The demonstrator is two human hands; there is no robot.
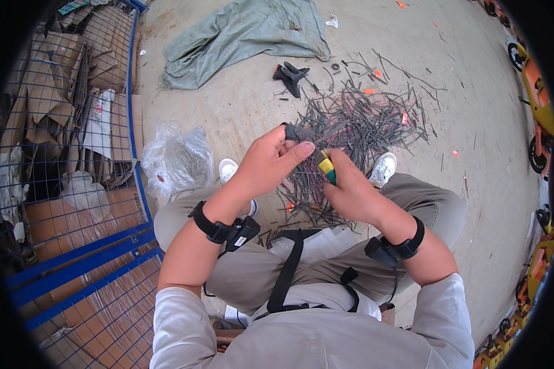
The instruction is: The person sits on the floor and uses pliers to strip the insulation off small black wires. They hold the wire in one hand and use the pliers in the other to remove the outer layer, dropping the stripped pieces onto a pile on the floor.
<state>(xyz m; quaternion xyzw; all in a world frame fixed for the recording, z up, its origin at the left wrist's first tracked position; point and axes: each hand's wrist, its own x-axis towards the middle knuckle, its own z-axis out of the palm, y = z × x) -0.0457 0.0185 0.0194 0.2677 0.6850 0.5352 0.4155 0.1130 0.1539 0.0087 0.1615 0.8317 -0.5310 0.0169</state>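
In the middle of the head view my left hand (pixel 274 159) grips a dark grey piece (pixel 299 133), perhaps a connector or cable end; its exact kind cannot be told. My right hand (pixel 351 187) is closed around the yellow and green handle (pixel 327 168) of a hand tool. The tool's head meets the dark piece near my left thumb, and its working end is mostly hidden. Beneath and beyond both hands lies a pile of short dark cable pieces (pixel 360 124) with some pinkish strands. A black glove (pixel 291 78) with a red edge lies at the pile's far left.
A blue wire-mesh cage (pixel 134 115) holding cardboard (pixel 51 92) stands at left. Clear plastic bags (pixel 184 154) lie beside my left shoe. A green woven sheet (pixel 249 39) is spread farther off. Yellow and orange wheeled items (pixel 538 92) line the right side.
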